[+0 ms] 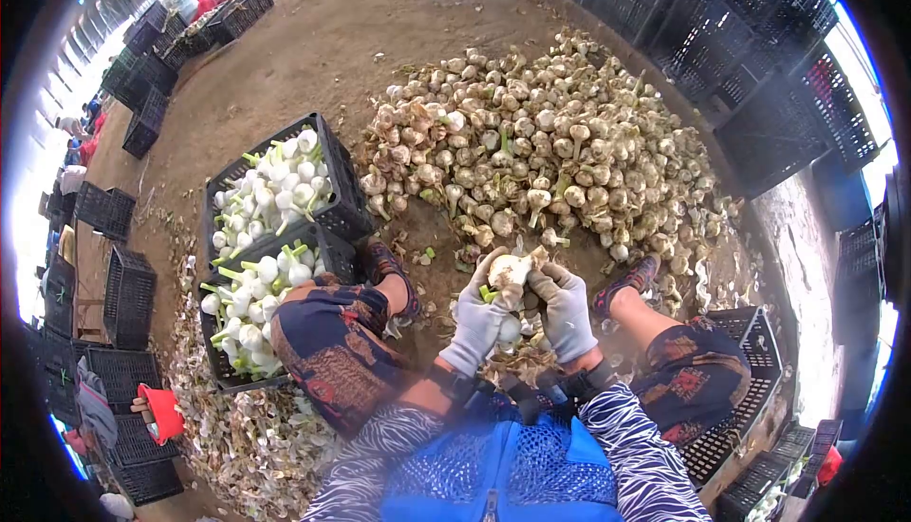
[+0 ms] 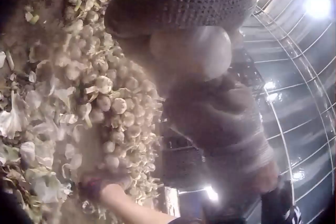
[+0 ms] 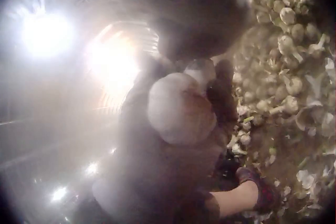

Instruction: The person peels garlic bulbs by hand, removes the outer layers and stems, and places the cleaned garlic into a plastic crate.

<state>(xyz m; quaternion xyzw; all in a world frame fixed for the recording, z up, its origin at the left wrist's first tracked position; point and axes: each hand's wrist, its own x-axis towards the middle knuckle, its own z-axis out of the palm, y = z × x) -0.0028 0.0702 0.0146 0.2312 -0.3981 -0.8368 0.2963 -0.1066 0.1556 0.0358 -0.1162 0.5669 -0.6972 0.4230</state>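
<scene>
Both gloved hands meet over a pale garlic bulb (image 1: 510, 271) with a green stem, in front of the body. My left hand (image 1: 477, 318) grips the bulb from its left side, thumb near the stem. On its other side my right hand (image 1: 565, 311) pinches at the bulb's brownish outer skin (image 1: 538, 256). In the left wrist view the bulb (image 2: 216, 53) shows between the two gloves, its lower part hidden. The right wrist view has the rounded bulb (image 3: 176, 109) close up, partly covered by dim, blurred fingers. Another white bulb (image 1: 510, 330) lies below, between the wrists.
A large heap of unpeeled garlic (image 1: 531, 152) spreads ahead. Two black crates (image 1: 343, 195) with clean white bulbs (image 1: 275, 185) stand at the left. Peeled skins (image 1: 237, 437) litter the floor beside the left leg. Stacked black crates (image 1: 702, 38) line the right side.
</scene>
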